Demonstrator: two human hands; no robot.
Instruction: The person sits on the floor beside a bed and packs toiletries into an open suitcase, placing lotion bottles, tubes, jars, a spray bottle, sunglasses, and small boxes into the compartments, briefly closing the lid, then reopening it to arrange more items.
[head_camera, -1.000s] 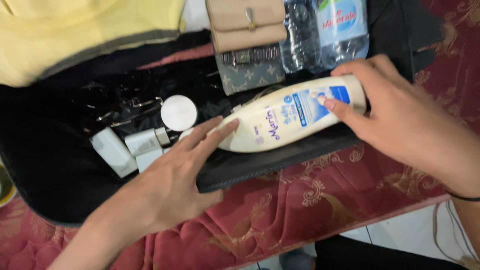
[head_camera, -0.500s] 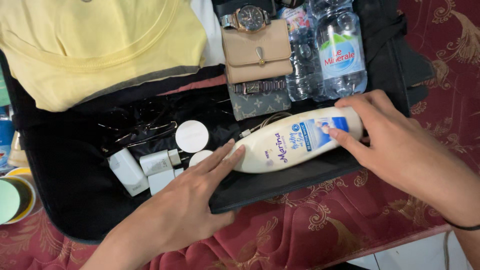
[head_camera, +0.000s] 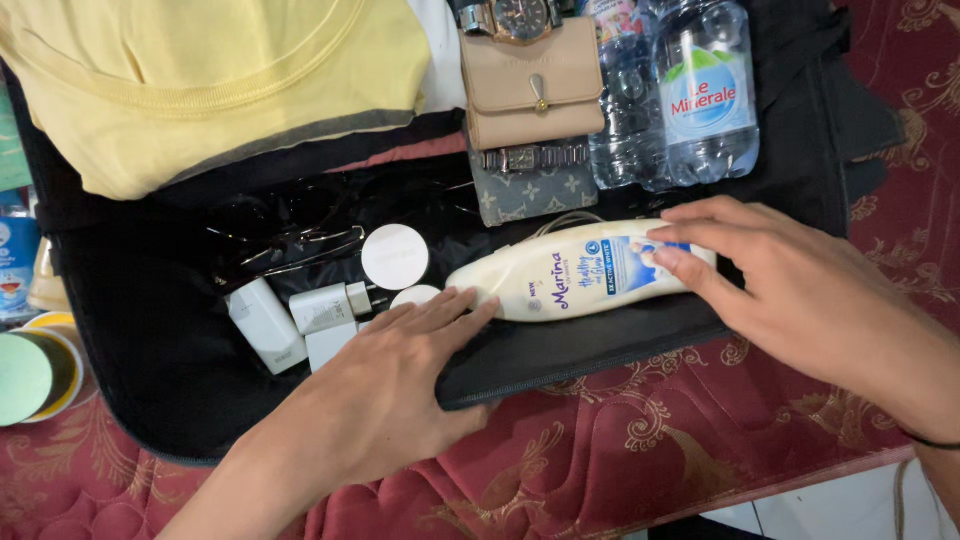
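Lotion bottle: a cream bottle (head_camera: 575, 278) with a blue label lies on its side in the open black bag (head_camera: 150, 370), between the fingers of both hands.
Left hand: the left hand (head_camera: 385, 395) lies flat, fingers (head_camera: 455, 310) stretched and open, their tips touching the narrow end of the bottle; it grips nothing.
Right hand: the right hand (head_camera: 790, 290) rests on the labelled end, fingers (head_camera: 690, 245) spread and pressing on top, not closed around it.
Beyond the fingers: a patterned pouch (head_camera: 525, 190), a tan wallet (head_camera: 535, 90) and a wristwatch (head_camera: 515, 15) lie just past the bottle; two water bottles (head_camera: 690, 95) lie beyond the right fingers.
Beside the left fingers: a round white lid (head_camera: 395, 257) and white chargers (head_camera: 300, 320) lie close; sunglasses (head_camera: 285, 240) are a little further.
Further off: a yellow shirt (head_camera: 200, 80) covers the far part of the bag.
Under the bag: a red patterned cloth (head_camera: 650, 440).
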